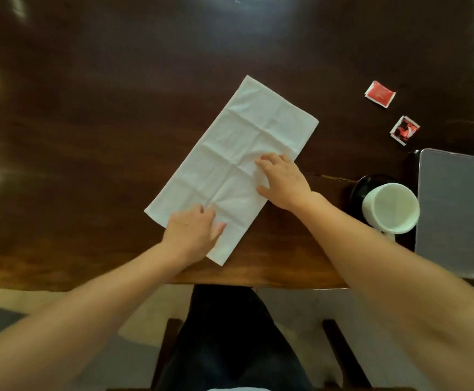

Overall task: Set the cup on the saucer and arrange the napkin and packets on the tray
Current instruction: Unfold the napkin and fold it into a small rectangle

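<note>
Hands flat and open: left hand (192,231), right hand (282,180) pressing white paper napkin (238,153), probably for folding; red packets (380,94) beyond.

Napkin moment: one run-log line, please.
napkin: flat on table | left hand, right hand: pressing it | cup: on saucer | packets: off tray

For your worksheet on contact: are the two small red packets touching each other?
Apart. The head view shows dark wooden table between the red packet and the smaller red packet.
</note>
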A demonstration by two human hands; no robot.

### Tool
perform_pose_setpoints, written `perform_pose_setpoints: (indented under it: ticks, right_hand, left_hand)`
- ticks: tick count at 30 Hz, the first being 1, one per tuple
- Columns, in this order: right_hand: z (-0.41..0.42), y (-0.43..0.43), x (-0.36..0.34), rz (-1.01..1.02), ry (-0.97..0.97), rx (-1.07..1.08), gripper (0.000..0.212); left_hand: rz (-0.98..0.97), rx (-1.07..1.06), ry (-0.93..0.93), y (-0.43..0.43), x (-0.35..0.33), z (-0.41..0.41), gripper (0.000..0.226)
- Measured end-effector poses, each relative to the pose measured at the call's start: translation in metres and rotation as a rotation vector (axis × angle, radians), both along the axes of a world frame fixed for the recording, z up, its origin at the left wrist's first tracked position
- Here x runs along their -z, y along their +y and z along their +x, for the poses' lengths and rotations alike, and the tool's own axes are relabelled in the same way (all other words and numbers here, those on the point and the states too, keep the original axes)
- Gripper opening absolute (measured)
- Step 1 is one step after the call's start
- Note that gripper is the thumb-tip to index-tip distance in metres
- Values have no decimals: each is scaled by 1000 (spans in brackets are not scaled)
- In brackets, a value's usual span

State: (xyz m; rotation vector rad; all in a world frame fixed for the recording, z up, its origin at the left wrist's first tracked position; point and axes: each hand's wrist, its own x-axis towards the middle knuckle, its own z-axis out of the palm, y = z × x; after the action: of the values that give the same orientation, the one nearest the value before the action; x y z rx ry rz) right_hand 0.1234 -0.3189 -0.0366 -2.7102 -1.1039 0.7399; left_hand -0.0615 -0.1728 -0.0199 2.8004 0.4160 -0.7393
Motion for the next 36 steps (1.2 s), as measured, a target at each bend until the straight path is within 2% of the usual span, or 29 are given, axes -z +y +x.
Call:
perform_pose_setpoints:
  ticks: [3, 6, 10, 15, 23, 28, 32, 36]
  right_hand:
    - [-37, -13, 9, 157, 24, 375, 56]
    - [-65, -18, 21, 176, 30, 587, 56]
    - [-67, -5, 26, 137, 0, 746, 56]
    - [-64, 1, 25, 176, 10, 856, 55]
    - [-50, 2, 22, 288, 135, 1098, 44]
    - [-43, 2, 22, 276, 124, 1119, 31]
    - [-43, 3, 12, 285, 95, 1106, 16]
    - [-43, -4, -12, 392, 25, 1102, 13]
  left_hand:
    - [-152, -80, -117, 44, 1, 42, 32]
    - [-139, -60, -218, 79, 9, 74, 40]
    - [-122, -50, -199, 109, 20, 99, 52]
    - [-145, 58, -176, 127, 27, 120, 48]
    - [-272, 28, -188, 144, 30, 149, 38]
    - [-283, 9, -192, 143, 28, 158, 20]
    - [-250, 58, -216, 140, 19, 162, 22]
    - [-349, 162, -315, 152, -2, 165, 19]
